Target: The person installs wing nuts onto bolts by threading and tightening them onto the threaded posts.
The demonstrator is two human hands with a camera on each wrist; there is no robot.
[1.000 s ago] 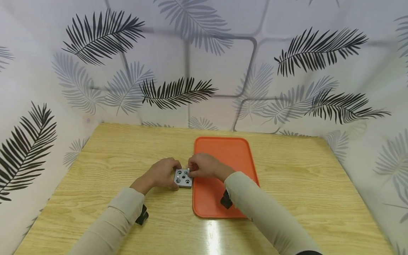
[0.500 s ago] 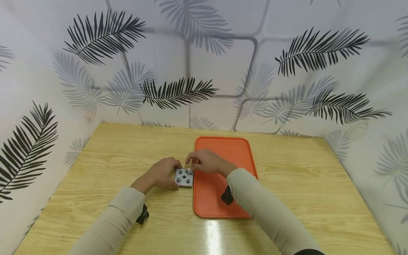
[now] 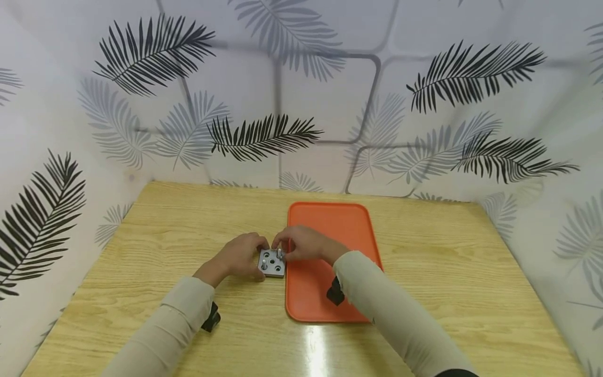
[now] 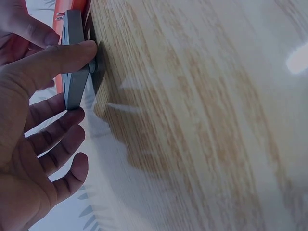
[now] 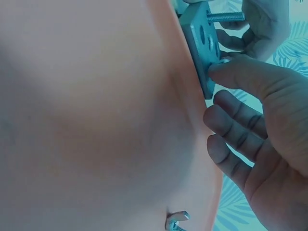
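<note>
A square grey metal plate with several holes lies on the table against the tray's left edge. My left hand grips its left side, thumb at the near edge and fingers at the far edge; the left wrist view shows the thumb on the plate's side. One threaded bolt stands up from the front left hole. A second bolt rises from the back right hole. There my right hand pinches a small silver wing nut, mostly hidden by the thumb.
An orange tray lies right of the plate, beneath my right forearm. Another small silver piece, resembling a wing nut, lies in it. The wooden table meets a leaf-patterned cloth backdrop behind.
My right hand lifted slightly off the back right bolt with its fingers apart, then came back down around it. My left hand and the plate have kept their place.
</note>
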